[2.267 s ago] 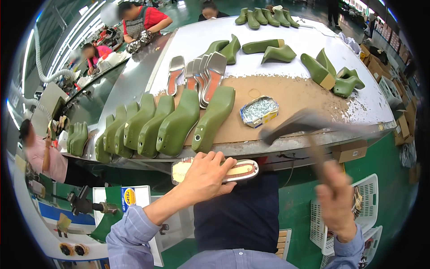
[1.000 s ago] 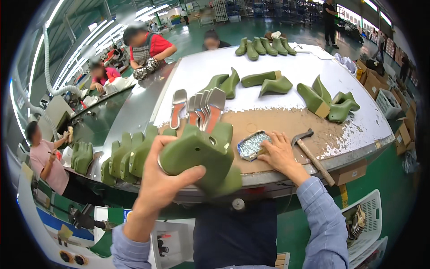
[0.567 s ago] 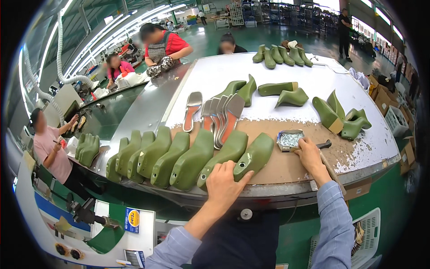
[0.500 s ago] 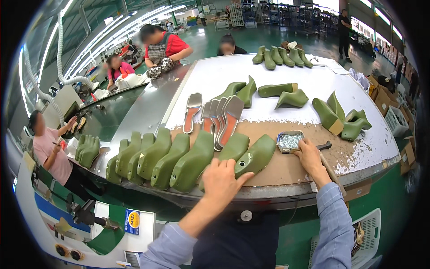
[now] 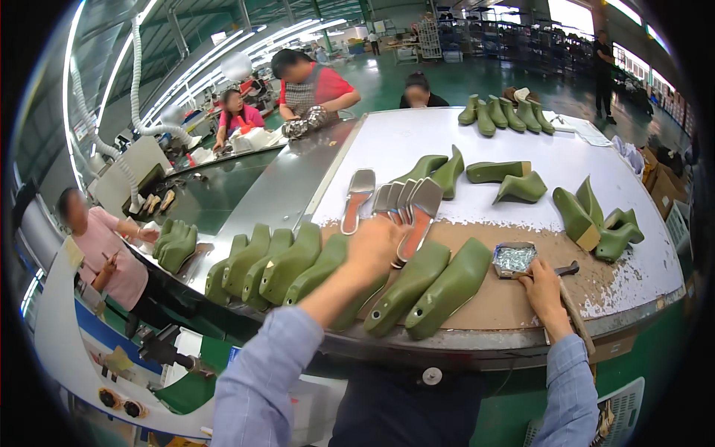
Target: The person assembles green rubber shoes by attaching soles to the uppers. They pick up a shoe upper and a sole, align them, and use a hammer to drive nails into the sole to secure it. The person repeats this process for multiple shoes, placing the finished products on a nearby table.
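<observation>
My left hand [image 5: 376, 244] reaches over the green shoe lasts to a fanned row of insoles [image 5: 423, 208] with silvery heels and orange-brown middles. Motion smears its fingers, so their grip does not show. My right hand [image 5: 544, 292] is at the near right corner of a small metal tray [image 5: 514, 259] full of small silvery nails. Its fingers are bent together there; whatever they hold is hidden. Beside that hand lies a hammer [image 5: 578, 316] with a wooden handle. Two green lasts [image 5: 454, 290] with holes in their near ends lie in front of me.
More green lasts [image 5: 294, 261] line the table's near left edge. Others [image 5: 519, 186] lie farther back, and several stand [image 5: 509, 114] at the far edge. A single insole [image 5: 359, 201] lies apart. Co-workers [image 5: 313, 89] are beyond and at the left. A basket [image 5: 624, 413] stands below right.
My left hand has left the near end of a last and moved forward to the insoles. My right hand stays by the nail tray. The whole view has shifted slightly.
</observation>
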`<action>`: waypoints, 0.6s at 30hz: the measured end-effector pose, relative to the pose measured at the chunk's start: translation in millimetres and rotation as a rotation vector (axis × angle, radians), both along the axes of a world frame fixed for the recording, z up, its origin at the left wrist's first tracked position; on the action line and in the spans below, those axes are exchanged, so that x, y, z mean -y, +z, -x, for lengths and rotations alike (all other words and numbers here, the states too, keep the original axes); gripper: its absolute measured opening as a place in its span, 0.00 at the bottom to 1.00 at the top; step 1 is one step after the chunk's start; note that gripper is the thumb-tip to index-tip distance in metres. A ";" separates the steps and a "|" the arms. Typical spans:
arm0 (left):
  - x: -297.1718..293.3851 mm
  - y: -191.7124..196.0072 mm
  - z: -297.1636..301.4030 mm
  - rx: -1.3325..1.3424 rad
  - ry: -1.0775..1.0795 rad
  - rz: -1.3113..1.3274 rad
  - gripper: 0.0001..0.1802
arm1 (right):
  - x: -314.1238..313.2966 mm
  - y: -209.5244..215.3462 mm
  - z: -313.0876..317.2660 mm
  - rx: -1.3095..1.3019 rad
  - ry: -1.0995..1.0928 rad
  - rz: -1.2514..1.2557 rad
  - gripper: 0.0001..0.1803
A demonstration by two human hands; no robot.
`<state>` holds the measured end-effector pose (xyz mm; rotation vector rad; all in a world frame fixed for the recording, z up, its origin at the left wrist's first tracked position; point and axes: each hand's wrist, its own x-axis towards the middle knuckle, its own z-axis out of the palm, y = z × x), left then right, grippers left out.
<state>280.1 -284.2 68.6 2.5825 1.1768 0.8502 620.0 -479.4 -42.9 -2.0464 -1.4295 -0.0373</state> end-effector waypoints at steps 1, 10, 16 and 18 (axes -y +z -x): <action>-24.7 3.8 0.0 0.078 -0.001 0.049 0.26 | 3.7 -0.6 -5.2 0.036 -0.005 -0.024 0.18; -187.7 -81.4 78.1 -0.516 0.476 0.105 0.27 | 30.6 52.3 -34.0 0.113 -0.083 -0.275 0.27; -173.9 -70.4 38.4 -0.356 0.615 -0.017 0.26 | 35.0 43.1 -153.5 0.114 -0.477 -0.208 0.28; -181.9 -70.8 42.0 -0.233 0.660 0.021 0.23 | 21.5 33.3 -172.8 -0.001 -0.457 -0.173 0.28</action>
